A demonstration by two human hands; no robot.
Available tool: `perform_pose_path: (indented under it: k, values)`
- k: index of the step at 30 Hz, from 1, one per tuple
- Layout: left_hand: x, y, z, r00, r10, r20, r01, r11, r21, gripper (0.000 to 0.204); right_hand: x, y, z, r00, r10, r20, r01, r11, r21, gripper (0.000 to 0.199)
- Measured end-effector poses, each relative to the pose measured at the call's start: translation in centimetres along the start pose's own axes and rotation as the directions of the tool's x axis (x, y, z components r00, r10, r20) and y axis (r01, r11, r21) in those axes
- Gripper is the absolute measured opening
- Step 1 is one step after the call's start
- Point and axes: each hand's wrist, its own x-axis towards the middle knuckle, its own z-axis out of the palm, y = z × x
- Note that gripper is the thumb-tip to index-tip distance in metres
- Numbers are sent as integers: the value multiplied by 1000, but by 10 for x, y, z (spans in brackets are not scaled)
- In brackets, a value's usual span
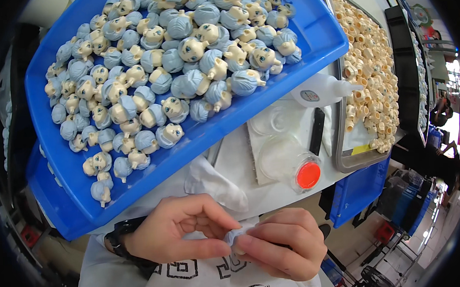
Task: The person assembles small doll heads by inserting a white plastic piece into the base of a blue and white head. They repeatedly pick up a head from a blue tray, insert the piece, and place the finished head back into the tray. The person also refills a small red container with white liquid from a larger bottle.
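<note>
Hands: left hand [180, 232] and right hand [284, 244] meet low in the view, close to the body, fingertips pinched together on one small doll head [234, 238].
Grip: both hands clamped on the doll head; only a bit of its pale blue hair shows between the fingers, face hidden.
Wrist: black watch [121, 237] on the left wrist.
Blue tray: large blue tray [317, 30] tilted above the hands, crowded with doll heads [183, 52], pale blue hair, cream faces, lying in all directions.
Second tray: metal tray [345, 161] to the right, packed with small cream-coloured parts [369, 63]; too small to tell their kind.
Desk: white desk [241, 158] between the trays carries a squeeze bottle [321, 91], a clear cup with a red-orange lid [308, 173], clear round dishes [278, 156], a black stick-like tool [317, 131], and a crumpled white cloth [211, 183].
Progress: judged mid-batch. One head is in hand; whether the tray's heads are finished or waiting cannot be told. The cream parts are plentiful, so much work likely remains.
</note>
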Motion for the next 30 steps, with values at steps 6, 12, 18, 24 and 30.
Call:
perform_pose_path:
  k: [6, 12, 18, 24, 30]
  values:
    - [0, 0, 7, 998, -49, -34, 40, 971, -234, 47, 1, -1, 12, 1000, 20, -11, -20, 996, -82, 35]
    - [2, -4, -2, 986, -26, 163, 35, 998, -54, 43, -14, -7, 27, 989, -31, -142, -9, 962, -274, 39]
    - [3, -8, 3, 963, -25, 267, 20, 1000, 22, 41, -11, -9, 11, 984, -150, -96, 141, 986, -87, 30]
    - [5, -15, -8, 947, -55, 315, -5, 982, 188, 45, -13, -4, 8, 977, -203, -68, 193, 972, -130, 46]
    - [1, -9, -4, 973, 65, 220, -92, 989, 119, 59, -10, -11, 10, 971, -70, -227, 112, 978, 177, 72]
